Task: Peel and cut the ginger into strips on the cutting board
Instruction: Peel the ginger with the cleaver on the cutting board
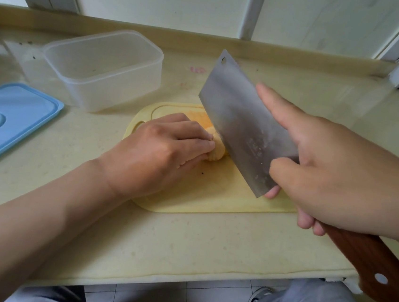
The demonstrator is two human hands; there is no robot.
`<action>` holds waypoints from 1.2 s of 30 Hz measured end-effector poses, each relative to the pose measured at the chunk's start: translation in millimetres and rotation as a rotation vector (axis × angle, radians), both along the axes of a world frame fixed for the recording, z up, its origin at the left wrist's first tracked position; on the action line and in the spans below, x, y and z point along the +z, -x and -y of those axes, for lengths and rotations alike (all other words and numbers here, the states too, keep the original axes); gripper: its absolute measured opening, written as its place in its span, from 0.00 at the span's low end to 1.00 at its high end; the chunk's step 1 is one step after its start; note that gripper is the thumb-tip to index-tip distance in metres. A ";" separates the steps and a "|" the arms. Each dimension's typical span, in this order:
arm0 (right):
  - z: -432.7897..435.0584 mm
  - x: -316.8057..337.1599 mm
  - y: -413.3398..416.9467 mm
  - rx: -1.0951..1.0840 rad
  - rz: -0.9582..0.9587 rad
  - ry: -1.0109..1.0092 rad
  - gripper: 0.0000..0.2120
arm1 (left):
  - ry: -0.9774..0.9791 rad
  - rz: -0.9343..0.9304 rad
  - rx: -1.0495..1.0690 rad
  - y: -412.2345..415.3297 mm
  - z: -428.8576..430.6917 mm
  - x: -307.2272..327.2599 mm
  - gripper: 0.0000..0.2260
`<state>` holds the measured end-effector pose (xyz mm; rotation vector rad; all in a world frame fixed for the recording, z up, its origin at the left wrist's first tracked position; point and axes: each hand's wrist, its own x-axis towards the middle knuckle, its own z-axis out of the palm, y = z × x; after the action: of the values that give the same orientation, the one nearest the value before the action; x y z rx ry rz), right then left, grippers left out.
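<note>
Fingers (307, 220) of the right hand (339, 170) curl tight round the brown wooden handle of a big steel cleaver (241, 120). The pointing finger lies straight along the flat side of the blade, and the thumb presses the blade from the near side. There is a small stamped mark on the steel, but it is too blurry to read.

The cleaver's sharp edge sits against a pale yellow lump of ginger (217, 147). The ginger lies near the middle of a pale yellow plastic cutting board (213, 199) with rounded corners. The left hand (159, 151) holds the ginger down on the board. Its fingers are bent, with the knuckles up and the tips tucked onto the ginger, just beside the blade.

The board rests on a cream stone counter (159, 240). To the left lies a light blue plastic lid (12, 119), flat on the counter.

Further back stands a see-through plastic box (115, 95) with rounded corners. Its top is open, and only its own bare bottom shows inside. It stands just beyond the far left corner of the board.

Past the board a small pink mark (198, 70) shows on the counter. It cannot be read.
</note>
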<state>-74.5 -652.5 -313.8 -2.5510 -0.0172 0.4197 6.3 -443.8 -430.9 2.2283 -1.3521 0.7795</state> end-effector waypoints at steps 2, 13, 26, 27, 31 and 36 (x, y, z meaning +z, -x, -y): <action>-0.8 0.3 1.5 0.008 -0.012 0.015 0.46 | 0.003 -0.011 0.001 0.0 0.3 -0.4 0.06; -18.8 -6.1 -40.3 0.120 -0.012 0.063 0.47 | 0.035 -0.008 0.021 -1.0 -4.7 -4.0 0.05; -38.7 -32.0 -50.8 0.136 -0.034 0.073 0.46 | 0.064 0.009 0.007 -1.8 -6.9 -8.3 0.07; -37.6 -31.9 -51.2 0.132 -0.033 0.062 0.46 | 0.067 0.005 0.010 -2.6 -6.5 -8.3 0.07; -27.9 -31.2 -39.4 0.103 -0.065 0.021 0.46 | 0.095 -0.057 0.029 -3.3 -5.1 -6.2 0.05; -14.4 -25.8 -12.6 0.075 -0.148 -0.005 0.47 | 0.117 -0.074 0.023 -3.0 -2.8 -5.2 0.05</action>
<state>-61.9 -638.2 -339.7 -2.5140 -0.0593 0.6355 9.3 -441.0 -436.1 2.1626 -1.2168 0.7566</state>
